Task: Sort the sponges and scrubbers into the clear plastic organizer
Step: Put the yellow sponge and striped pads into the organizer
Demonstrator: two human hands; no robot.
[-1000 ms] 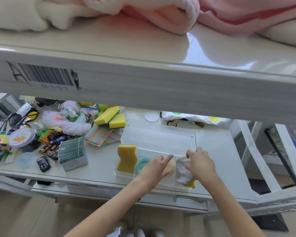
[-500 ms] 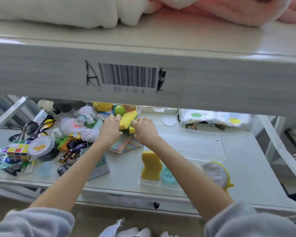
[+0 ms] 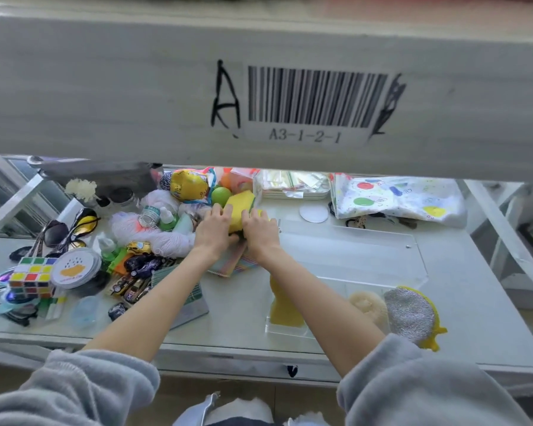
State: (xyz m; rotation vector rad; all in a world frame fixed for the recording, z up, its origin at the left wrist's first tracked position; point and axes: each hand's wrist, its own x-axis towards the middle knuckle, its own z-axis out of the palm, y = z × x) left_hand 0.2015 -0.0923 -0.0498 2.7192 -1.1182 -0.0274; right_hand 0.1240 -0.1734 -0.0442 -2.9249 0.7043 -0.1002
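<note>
Both my hands reach to the back of the shelf. My left hand and my right hand close from either side on a yellow sponge with a green edge. Under my wrists lie striped cloths. The clear plastic organizer lies at the front right. In it stand a wavy yellow sponge, a beige round scrubber and a silver scrubber with a yellow back. My right forearm hides part of the organizer.
A clutter covers the left of the shelf: a puzzle cube, a round tin, sunglasses, toy cars, white yarn, a green ball. A spotted bag lies back right. The barcoded upper shelf edge hangs low overhead.
My hands left the organizer, where they had set the silver scrubber, and reached to the back. They now close on the yellow sponge. My head moved closer and lower.
</note>
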